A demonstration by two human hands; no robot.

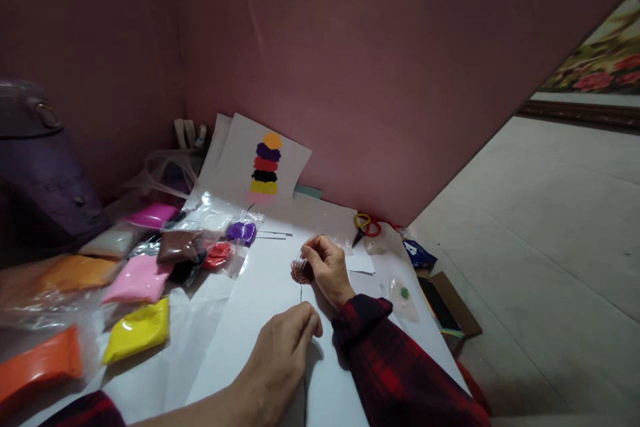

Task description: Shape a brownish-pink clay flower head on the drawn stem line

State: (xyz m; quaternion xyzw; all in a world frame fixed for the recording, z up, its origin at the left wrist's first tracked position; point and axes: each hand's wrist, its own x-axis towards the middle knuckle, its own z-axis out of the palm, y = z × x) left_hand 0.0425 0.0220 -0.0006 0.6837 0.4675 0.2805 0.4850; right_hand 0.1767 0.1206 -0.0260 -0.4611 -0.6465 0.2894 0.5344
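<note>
My right hand pinches a small pinkish-brown lump of clay against a white sheet of paper. A thin dark line or wire runs down from the lump toward my left hand, which rests on the paper with fingers curled together near the line's lower end; what it holds is too small to make out. A red plaid sleeve covers my right forearm.
Bags of coloured clay lie at the left: yellow, pink, orange, brown, purple, red. A sheet with stacked colour blobs leans on the pink wall. Scissors lie behind. A purple bag stands far left.
</note>
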